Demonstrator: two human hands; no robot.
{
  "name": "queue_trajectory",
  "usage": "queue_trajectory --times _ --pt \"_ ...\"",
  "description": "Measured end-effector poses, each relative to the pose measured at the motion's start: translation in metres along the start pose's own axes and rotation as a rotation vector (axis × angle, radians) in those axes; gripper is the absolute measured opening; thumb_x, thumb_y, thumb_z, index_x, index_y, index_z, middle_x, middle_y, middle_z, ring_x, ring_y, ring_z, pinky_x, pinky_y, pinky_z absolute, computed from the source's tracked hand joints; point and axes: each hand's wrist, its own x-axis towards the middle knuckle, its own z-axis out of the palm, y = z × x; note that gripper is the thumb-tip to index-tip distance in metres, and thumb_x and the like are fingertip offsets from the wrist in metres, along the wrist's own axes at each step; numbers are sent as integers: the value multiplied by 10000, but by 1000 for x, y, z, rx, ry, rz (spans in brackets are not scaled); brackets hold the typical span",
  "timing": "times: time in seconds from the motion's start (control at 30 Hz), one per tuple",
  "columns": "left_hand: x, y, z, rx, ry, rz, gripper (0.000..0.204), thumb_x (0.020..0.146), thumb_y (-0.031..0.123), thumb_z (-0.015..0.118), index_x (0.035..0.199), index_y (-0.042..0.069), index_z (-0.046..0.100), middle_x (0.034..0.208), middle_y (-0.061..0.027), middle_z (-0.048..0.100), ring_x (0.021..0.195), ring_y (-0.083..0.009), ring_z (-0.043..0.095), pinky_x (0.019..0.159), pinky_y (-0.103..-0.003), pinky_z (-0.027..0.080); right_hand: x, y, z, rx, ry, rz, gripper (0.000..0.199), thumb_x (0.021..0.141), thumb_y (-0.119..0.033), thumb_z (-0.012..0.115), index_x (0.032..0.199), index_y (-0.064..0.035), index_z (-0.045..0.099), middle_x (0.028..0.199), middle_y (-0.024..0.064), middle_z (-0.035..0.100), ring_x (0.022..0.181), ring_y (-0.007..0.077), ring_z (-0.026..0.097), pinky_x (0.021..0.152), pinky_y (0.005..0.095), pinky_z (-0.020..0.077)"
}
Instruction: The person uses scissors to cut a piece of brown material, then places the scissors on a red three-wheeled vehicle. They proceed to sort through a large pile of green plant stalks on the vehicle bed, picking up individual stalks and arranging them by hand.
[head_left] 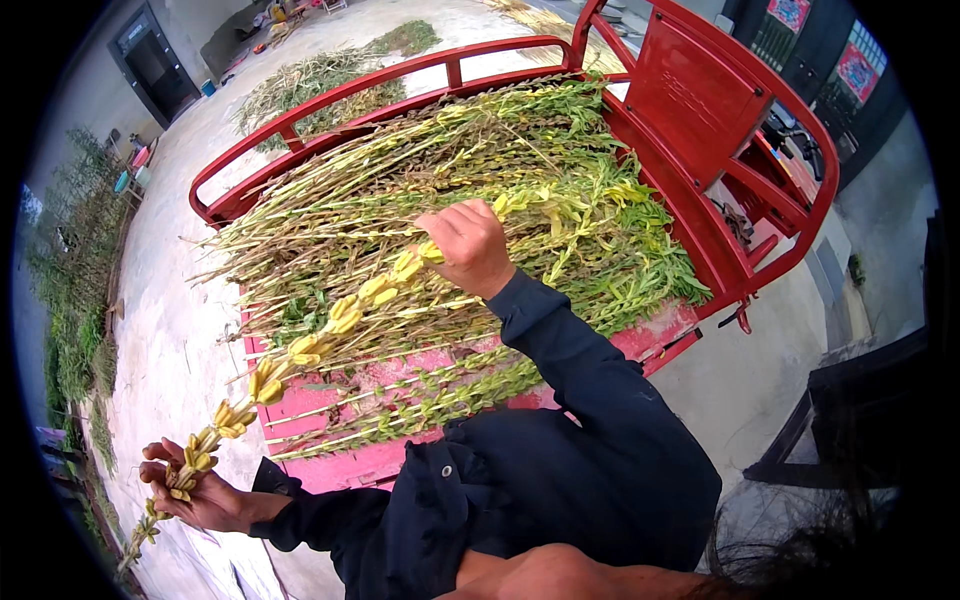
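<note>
A long sesame stalk, lined with yellowish pods, slants across in front of me from lower left to upper right. Its upper part passes through my right hand, a fist wrapped round it above the cargo bed. Lower down, my left hand cups the stalk with curled fingers, palm up, out beyond the bed's edge. Under the right hand lies a thick layer of cut sesame stalks, leafy tops toward the right and bare stems toward the left. A few green-podded stalks lie apart on the near side.
The red cargo bed has a rail along its far side and a tall red front panel at right. More cut plants lie on the concrete beyond. Shrubs grow along the left wall, near a dark door.
</note>
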Motion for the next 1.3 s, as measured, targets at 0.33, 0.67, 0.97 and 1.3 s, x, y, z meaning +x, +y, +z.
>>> queue_trajectory --times 0.33,0.67,0.97,1.3 --pt "-61 2 -77 86 155 -209 330 865 267 503 1012 -25 548 1209 -96 463 1130 -271 418 985 -425 355 45 -10 -59 -243 104 -231 241 636 -214 677 824 -97 580 713 -11 514 707 159 516 629 305 379" --pt "-253 -57 -233 64 778 -887 305 874 294 496 1013 31 565 1142 -130 540 1016 -269 526 884 -419 444 -252 10 -37 -210 -957 342 328 548 -223 738 797 -91 571 771 53 579 799 238 540 655 372 406" --pt "-316 -89 -327 369 1414 -1043 294 914 311 403 974 60 545 1049 -96 573 1001 -278 512 895 -459 397 -376 37 44 -271 -1256 444 279 597 -267 732 795 -107 620 802 55 625 858 258 556 714 410 422" --pt "-310 -108 -356 490 1619 -1234 243 839 202 526 1033 58 497 1037 -123 514 936 -331 536 857 -507 436 -368 40 81 -392 -1479 608 449 640 -299 719 1044 -163 575 1108 72 514 1079 261 430 853 455 350"
